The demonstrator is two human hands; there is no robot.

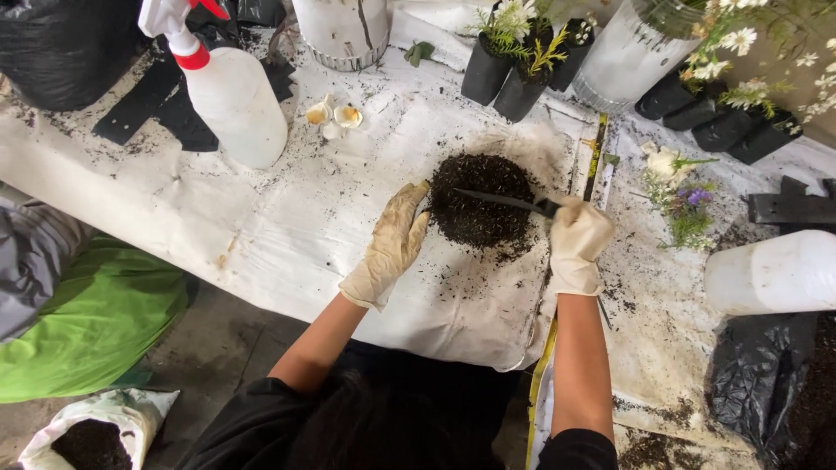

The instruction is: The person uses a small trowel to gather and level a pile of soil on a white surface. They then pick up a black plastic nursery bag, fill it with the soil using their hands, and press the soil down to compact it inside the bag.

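A mound of dark, crumbly potting soil point(480, 200) sits near the middle of the white, dirt-streaked sheet covering the worktop point(287, 218). The left hand point(390, 246), in a cream rubber glove, rests against the mound's left side with its fingers together and slightly curved, cupping the edge. The right hand point(576, 242), gloved the same way, is clamped around the handle of a slim black-bladed tool point(503, 201), whose blade lies across the top of the heap. The soil looks light, loose and dry; it would likely spill and scatter rather than hold shape, so it is best gathered from the sides with cupped palms or scooped from beneath. Toward the far left edge a white plastic spray bottle with a red collar point(231, 96) lies tilted; small black nursery pots with flowering plants point(514, 74) stand along the far edge, and cut flowers point(679, 187) lie to the right.
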